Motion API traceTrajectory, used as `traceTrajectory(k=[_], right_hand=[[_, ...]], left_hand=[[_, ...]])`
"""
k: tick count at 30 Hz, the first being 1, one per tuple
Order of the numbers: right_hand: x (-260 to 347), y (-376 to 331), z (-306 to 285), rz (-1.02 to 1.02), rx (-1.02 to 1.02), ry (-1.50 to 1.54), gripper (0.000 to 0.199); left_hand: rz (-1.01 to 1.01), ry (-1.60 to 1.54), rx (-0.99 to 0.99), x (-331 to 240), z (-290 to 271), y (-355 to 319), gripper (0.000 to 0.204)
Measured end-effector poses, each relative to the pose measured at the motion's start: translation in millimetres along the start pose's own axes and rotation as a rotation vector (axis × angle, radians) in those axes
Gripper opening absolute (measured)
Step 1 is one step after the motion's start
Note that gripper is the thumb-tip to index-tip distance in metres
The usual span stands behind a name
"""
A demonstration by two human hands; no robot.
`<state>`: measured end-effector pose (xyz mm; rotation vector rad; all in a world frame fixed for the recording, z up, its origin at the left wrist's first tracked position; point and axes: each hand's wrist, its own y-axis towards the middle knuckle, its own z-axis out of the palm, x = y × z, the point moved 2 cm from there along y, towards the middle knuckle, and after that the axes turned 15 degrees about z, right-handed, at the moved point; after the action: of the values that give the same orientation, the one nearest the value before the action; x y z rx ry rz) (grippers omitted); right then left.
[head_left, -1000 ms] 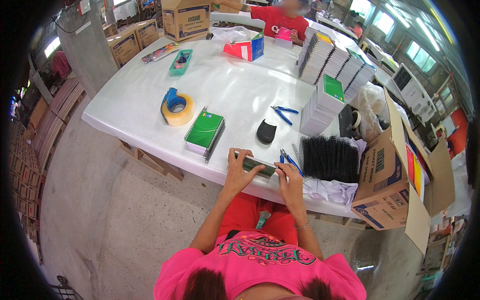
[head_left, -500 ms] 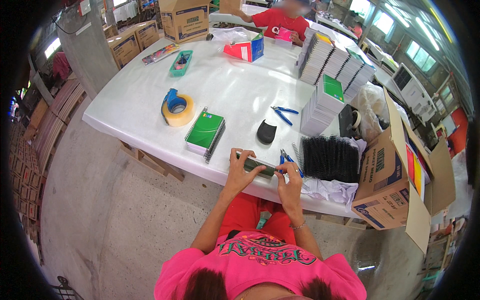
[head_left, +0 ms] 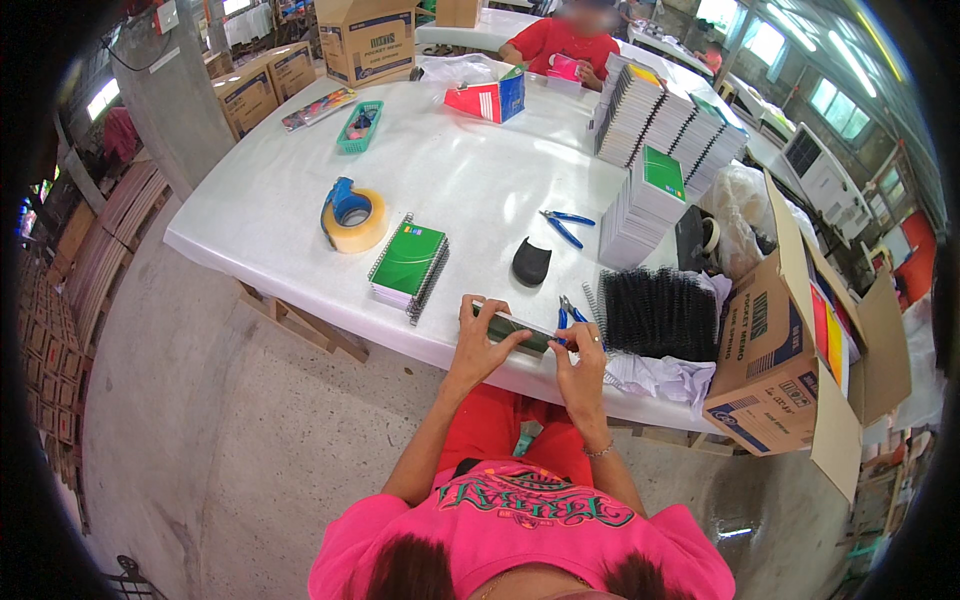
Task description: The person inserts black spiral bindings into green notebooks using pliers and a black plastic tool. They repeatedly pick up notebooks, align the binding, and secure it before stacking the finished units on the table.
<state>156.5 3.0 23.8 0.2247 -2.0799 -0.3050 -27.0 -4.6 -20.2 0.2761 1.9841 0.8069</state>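
At the near table edge, my left hand [head_left: 483, 342] is closed around a small dark green notebook [head_left: 522, 336], thumb on the near side and fingers over the far side. My right hand [head_left: 580, 362] pinches the notebook's right end between thumb and fingertips; whether it grips a coil there is too small to see. Just beyond that hand lie blue-handled cutters [head_left: 573, 311], partly hidden by the fingers. A bundle of black spiral coils [head_left: 655, 315] rests to the right. Coil-bound green notebooks [head_left: 412, 257] are stacked to the left.
Beyond my hands are a black curved piece [head_left: 531, 262], blue pliers [head_left: 568, 228] and a tape dispenser [head_left: 354, 216]. Tall notebook stacks [head_left: 642, 215] stand at the right, beside an open carton [head_left: 765, 350]. A co-worker in a red shirt [head_left: 560, 45] sits across the table.
My hands keep nearly the same hold, with only a slight shift of the right fingers. Across the table, the co-worker's outstretched arm has drawn back from a box.
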Motion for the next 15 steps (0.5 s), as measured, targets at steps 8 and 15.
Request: traceTrajectory(k=[8, 15], right_hand=[[-1, 2, -3, -0.069, 0.052, -0.053, 0.014], [2, 1, -4, -0.019, 0.057, -0.02, 0.014]], left_hand=[[0.066, 0.098, -0.068, -8, 7, -3, 0.059], [-0.014, 0.06, -0.073, 0, 14, -5, 0.061]])
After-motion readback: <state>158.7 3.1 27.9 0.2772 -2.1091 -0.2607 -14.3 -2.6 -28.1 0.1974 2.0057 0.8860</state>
